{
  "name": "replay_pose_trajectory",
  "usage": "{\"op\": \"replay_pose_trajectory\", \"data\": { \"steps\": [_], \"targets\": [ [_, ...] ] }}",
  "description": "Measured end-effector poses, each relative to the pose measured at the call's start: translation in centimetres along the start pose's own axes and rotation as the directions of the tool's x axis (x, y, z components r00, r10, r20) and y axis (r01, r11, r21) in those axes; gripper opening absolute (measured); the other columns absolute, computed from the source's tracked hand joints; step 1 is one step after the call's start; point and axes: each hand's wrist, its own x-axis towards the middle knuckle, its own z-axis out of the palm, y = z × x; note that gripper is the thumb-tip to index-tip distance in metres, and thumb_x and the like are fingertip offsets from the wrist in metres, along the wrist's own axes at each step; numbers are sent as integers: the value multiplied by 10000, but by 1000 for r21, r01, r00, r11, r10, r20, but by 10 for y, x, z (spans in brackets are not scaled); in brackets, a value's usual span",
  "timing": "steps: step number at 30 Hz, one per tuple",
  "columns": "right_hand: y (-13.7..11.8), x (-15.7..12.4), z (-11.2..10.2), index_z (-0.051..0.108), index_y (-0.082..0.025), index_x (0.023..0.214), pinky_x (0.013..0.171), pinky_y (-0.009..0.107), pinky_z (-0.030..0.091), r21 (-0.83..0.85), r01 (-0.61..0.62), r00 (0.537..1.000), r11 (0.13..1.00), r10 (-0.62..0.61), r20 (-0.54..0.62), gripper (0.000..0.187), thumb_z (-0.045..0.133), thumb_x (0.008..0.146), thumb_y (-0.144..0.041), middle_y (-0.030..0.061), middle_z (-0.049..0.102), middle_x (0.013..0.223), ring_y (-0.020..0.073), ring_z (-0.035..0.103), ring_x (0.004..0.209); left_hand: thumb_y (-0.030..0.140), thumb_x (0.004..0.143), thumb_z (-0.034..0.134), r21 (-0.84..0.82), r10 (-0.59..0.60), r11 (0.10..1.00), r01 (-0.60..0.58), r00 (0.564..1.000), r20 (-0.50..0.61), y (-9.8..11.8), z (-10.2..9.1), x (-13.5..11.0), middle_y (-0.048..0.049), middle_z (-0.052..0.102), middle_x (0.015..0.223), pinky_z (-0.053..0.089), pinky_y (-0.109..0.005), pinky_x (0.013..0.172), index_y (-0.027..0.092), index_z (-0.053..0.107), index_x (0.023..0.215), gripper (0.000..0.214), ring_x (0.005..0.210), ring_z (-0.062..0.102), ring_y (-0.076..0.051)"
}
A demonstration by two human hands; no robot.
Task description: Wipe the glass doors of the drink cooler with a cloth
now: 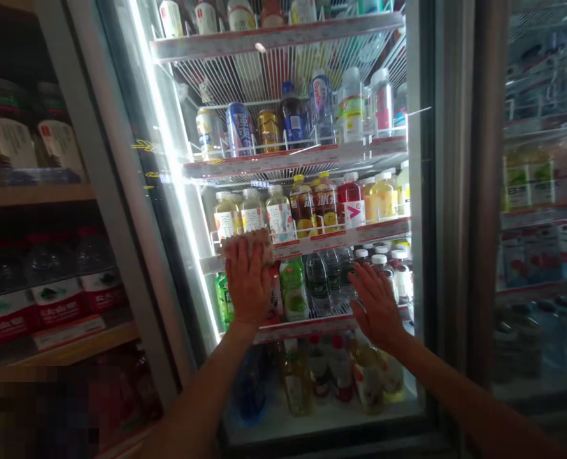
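My left hand (249, 280) presses a pale, patterned cloth (259, 245) flat against the glass door (424, 210) of a lit drinks fridge. The cloth sticks out above and beside my fingers, in front of the third shelf's left end. To the right, my right hand (374, 303) is spread with its palm toward the glass and holds nothing; whether it touches the glass I cannot tell. Behind the door, white-labelled tea bottles (279, 213) stand just above the cloth. A green bottle (293, 290) and clear water bottles (317, 284) show between my hands.
A bright light strip (161, 140) runs down the fridge's left side. Wooden shelves (34, 194) with red-labelled bottles (56, 296) stand at the left. Another glass-fronted fridge section (546, 255) lies past the metal frame (479, 191) at the right.
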Motion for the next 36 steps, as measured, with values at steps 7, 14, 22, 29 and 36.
{"op": "replay_pose_trajectory", "data": {
  "steps": [7,14,22,29,36],
  "targets": [
    [16,-8,-15,162,-236,1484,1126,533,249,-16,-11,1000,1000,11,-14,655,423,883,-209,81,279,1521,255,236,1409,177,870,474,-145,478,877,-458,860,176,22,8,4,-30,398,1463,167,-422,1182,219,451,1332,465,1427,156,-189],
    [14,-5,-22,158,-222,1485,1127,541,246,-19,-10,999,1000,9,-45,666,430,878,-193,85,250,1531,264,214,1415,198,883,443,-177,502,861,-478,854,134,42,14,9,-58,333,1497,201,-417,1173,171,390,1374,495,1431,131,-204],
    [-4,5,-27,180,-251,1480,1127,543,256,100,4,995,995,6,-102,670,425,864,-152,69,264,1527,255,234,1410,214,879,455,-88,89,993,-81,992,94,47,22,18,-97,181,1543,121,-524,1165,196,195,1462,638,1436,70,-251],
    [-63,59,10,220,-176,1463,1076,405,398,401,94,984,911,-25,-175,589,333,886,-153,105,415,1443,177,327,1369,303,850,469,-193,162,973,-125,969,189,48,15,8,-151,177,1541,103,-523,1154,120,73,1477,764,1435,51,-277],
    [-95,86,61,511,-219,1291,1171,463,167,15,-2,993,1000,3,-119,422,461,884,-319,39,421,1449,219,211,1413,436,893,430,41,-3,999,-4,984,178,-25,-19,-29,-189,141,1541,70,-528,1144,137,57,1478,755,1437,72,-271]
  ]
}}
